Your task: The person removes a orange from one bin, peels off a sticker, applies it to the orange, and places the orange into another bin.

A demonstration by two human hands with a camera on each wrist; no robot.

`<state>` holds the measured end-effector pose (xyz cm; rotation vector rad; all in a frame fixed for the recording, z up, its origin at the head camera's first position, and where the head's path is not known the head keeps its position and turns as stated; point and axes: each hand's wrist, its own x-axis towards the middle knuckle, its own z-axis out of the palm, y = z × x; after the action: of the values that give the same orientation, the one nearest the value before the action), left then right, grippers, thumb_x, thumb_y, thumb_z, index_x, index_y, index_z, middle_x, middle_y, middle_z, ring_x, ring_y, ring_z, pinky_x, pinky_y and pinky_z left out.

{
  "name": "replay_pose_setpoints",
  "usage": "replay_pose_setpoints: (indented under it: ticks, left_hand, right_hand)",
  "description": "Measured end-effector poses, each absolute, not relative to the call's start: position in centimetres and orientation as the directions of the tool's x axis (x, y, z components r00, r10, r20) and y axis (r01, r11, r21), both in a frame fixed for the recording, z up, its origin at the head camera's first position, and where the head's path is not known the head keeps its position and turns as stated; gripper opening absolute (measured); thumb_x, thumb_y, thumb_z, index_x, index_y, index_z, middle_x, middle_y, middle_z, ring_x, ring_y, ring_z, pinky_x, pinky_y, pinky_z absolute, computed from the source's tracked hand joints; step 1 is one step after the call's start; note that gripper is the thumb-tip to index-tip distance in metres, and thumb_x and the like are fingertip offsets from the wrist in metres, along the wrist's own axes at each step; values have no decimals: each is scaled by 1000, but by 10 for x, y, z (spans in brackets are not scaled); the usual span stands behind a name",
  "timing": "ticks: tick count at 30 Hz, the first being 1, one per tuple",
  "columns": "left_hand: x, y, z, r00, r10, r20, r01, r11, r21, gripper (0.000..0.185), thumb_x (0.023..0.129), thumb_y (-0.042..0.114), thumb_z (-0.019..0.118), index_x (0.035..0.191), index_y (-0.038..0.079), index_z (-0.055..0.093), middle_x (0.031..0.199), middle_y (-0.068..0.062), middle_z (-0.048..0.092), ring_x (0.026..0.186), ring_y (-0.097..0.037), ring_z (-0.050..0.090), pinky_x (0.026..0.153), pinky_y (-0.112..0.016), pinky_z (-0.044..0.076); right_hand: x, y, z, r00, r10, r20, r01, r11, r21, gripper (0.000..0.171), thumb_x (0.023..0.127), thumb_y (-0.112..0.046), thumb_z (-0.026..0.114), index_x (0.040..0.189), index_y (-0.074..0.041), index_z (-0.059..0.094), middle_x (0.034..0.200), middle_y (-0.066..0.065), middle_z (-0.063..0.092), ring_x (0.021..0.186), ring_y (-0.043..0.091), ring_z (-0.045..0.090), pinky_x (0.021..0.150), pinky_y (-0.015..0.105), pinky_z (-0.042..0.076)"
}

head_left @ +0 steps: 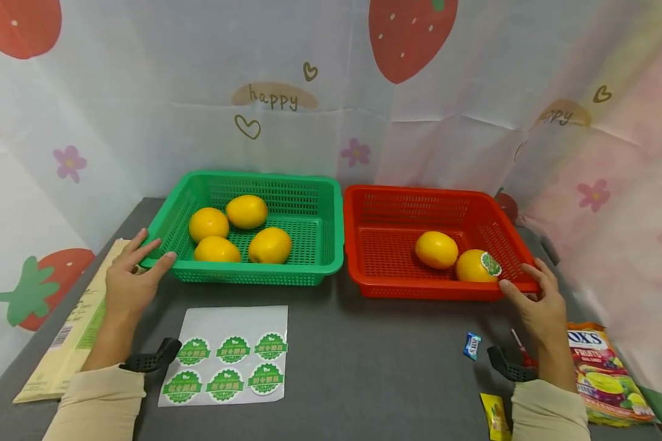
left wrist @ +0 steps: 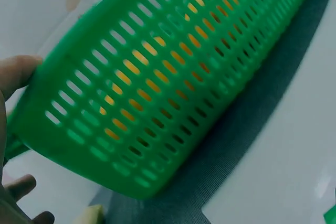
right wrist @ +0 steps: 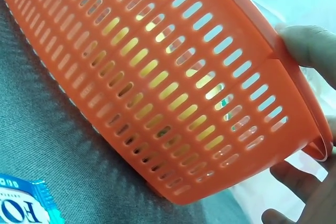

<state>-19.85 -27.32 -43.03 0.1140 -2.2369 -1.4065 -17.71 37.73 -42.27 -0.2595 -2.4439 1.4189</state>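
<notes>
My left hand (head_left: 132, 278) holds the near left corner of a green plastic basket (head_left: 265, 269), its thumb over the rim. Several round yellow-orange fruits (head_left: 270, 246) lie inside. At the near right corner of a red plastic basket (head_left: 419, 290), my right hand (head_left: 543, 306) grips the rim, thumb on top and fingers around the outside in the right wrist view. Two similar fruits sit in that basket: a plain one (head_left: 436, 250) and one (head_left: 471, 267) bearing a round green-and-white sticker (head_left: 491, 264). Both baskets stand side by side on the dark table.
A white sheet of round green stickers (head_left: 232, 317) lies in front of the green basket. Left of it is a long pale-yellow package (head_left: 49, 373). At right are a blue wrapped candy (head_left: 472, 345), a yellow packet (head_left: 495, 416) and a FOX'S candy bag (head_left: 607, 376). A printed curtain hangs behind.
</notes>
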Motion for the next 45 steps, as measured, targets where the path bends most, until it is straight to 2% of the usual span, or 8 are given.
replay_pose_setpoints:
  ticks: [4,11,15,18,22,29,35,45]
  left_hand:
    - [-199,-272,-437,-858,-355,372,176,477,861,50,89,23,71,134,4,58,149,4,40,136,-14,30,97,-24,33]
    - [-202,-269,-444,-838,-368,402,218,449,866,51,87,19,73,133,3,58,147,3,43,133,-10,35,84,-21,36]
    - [-205,-272,-443,-831,-380,405,231,427,874,50,86,19,73,132,2,59,146,2,44,132,-8,35,80,-18,35]
    - [-202,-274,-440,-836,-379,398,215,441,872,51,86,19,74,132,2,59,147,2,43,132,-8,35,80,-18,34]
    - [-201,-273,-437,-843,-370,391,205,451,868,51,86,20,74,132,2,59,147,1,43,132,-8,36,80,-19,35]
    - [-200,-270,-435,-849,-361,387,212,437,874,51,87,19,73,132,1,59,147,1,42,133,-10,35,81,-19,35]
    - [-203,-273,-434,-843,-359,400,226,438,870,51,87,20,74,132,1,59,147,-1,42,133,-11,35,82,-18,37]
    - [-202,-272,-435,-852,-350,390,218,439,871,51,86,19,74,133,4,59,148,-1,42,134,-12,34,89,-20,37]
  right_hand:
    - [-174,376,-416,-934,314,169,12,501,-865,69,94,-34,64,150,-9,34,159,-5,14,134,35,29,85,8,39]
    - [-163,359,-375,-883,397,252,-25,494,-869,60,91,-28,67,147,-20,44,150,4,32,132,26,31,100,29,30]
    - [-164,339,-335,-908,222,356,-199,521,-830,59,93,-17,65,146,-23,43,145,6,39,128,23,39,92,18,40]
    - [-167,318,-307,-905,53,421,-374,368,-851,57,91,-2,64,143,-15,47,142,7,40,123,21,42,86,15,43]
    - [-176,286,-276,-898,-111,426,-440,156,-885,53,89,5,62,139,-9,49,141,11,40,122,24,43,90,17,42]
    - [-212,219,-251,-904,-327,277,-328,114,-938,56,92,-7,64,144,-14,43,146,10,34,125,33,41,89,33,48]
    - [-252,159,-263,-863,-497,89,-194,163,-967,60,91,-19,68,145,-20,41,144,6,35,122,33,46,93,54,43]
    - [-297,74,-303,-755,-566,-330,163,324,-932,61,87,-27,74,142,-29,45,147,5,34,127,36,41,87,55,47]
